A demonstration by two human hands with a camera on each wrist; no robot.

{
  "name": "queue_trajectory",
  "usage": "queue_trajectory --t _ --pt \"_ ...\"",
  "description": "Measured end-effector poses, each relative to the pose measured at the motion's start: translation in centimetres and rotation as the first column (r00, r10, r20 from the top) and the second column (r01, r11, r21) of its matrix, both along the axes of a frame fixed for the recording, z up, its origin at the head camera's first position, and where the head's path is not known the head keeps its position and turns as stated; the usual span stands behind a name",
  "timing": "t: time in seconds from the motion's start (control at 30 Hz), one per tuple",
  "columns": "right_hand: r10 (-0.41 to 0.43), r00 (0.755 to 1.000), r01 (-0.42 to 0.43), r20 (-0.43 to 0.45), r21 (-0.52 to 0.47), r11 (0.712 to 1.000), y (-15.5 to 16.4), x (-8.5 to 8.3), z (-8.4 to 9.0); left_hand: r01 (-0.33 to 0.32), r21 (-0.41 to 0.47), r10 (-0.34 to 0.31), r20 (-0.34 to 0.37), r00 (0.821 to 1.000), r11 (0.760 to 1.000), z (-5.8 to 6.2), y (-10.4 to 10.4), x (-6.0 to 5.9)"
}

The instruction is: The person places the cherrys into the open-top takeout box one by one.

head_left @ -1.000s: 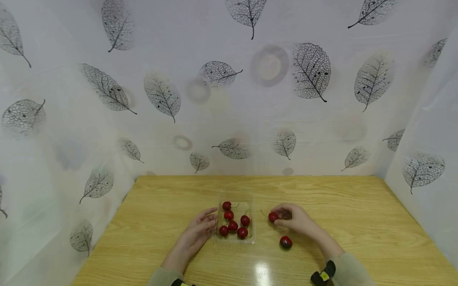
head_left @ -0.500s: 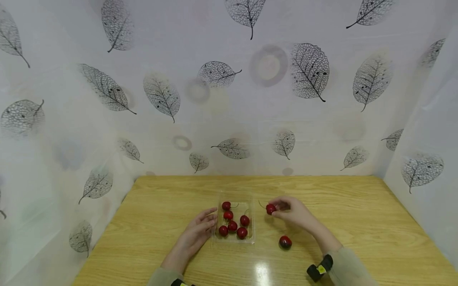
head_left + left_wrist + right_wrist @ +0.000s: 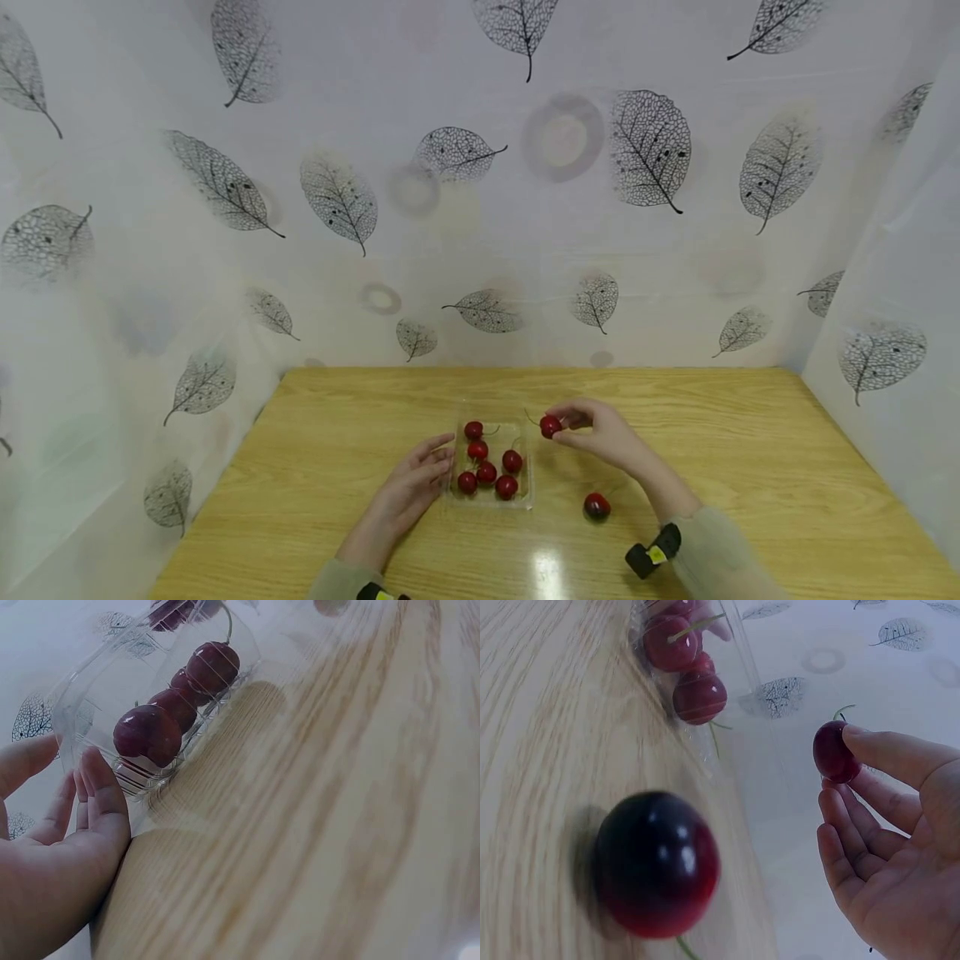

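A red cherry [image 3: 551,427] with its stem is pinched between thumb and fingers of my right hand [image 3: 603,435], just right of a clear plastic box [image 3: 531,492]. In the right wrist view the held cherry [image 3: 835,752] is off the table. Several cherries [image 3: 486,473] lie inside the box. My left hand [image 3: 411,490] touches the box's left side with fairly straight fingers; the left wrist view has those fingertips [image 3: 96,766] against the clear wall. A darker loose cherry [image 3: 597,506] rests on the table, below my right hand.
The wooden table [image 3: 360,400] runs back to a pale curtain [image 3: 480,225] printed with leaves, which also hangs at both sides. A black wrist strap [image 3: 652,552] sits on the right sleeve.
My right hand has lifted the cherry and carried it left and away from me, closer to the box. The left hand, the box and the dark cherry stay in place.
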State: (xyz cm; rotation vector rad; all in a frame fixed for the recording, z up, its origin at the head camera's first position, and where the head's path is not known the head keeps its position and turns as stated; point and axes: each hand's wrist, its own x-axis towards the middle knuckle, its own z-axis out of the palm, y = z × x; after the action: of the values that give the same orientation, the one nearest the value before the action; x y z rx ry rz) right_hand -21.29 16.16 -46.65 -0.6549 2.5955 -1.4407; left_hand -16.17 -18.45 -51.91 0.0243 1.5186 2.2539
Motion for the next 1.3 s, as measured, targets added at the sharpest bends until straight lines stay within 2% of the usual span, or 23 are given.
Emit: queue_trajectory --t 0.67,1.3 --pt "0.073 0.995 -0.076 -0.068 -0.047 0.996 -3.7 0.1 0.8 -0.007 -0.014 0.007 0.005 1.000 1.000 0.0 0.1 -0.1" --pt "0.120 0.993 -0.121 -0.024 -0.055 0.991 -5.7 0.6 0.2 0.006 -0.012 -0.006 -0.005 1.000 1.000 0.2 0.2 0.1"
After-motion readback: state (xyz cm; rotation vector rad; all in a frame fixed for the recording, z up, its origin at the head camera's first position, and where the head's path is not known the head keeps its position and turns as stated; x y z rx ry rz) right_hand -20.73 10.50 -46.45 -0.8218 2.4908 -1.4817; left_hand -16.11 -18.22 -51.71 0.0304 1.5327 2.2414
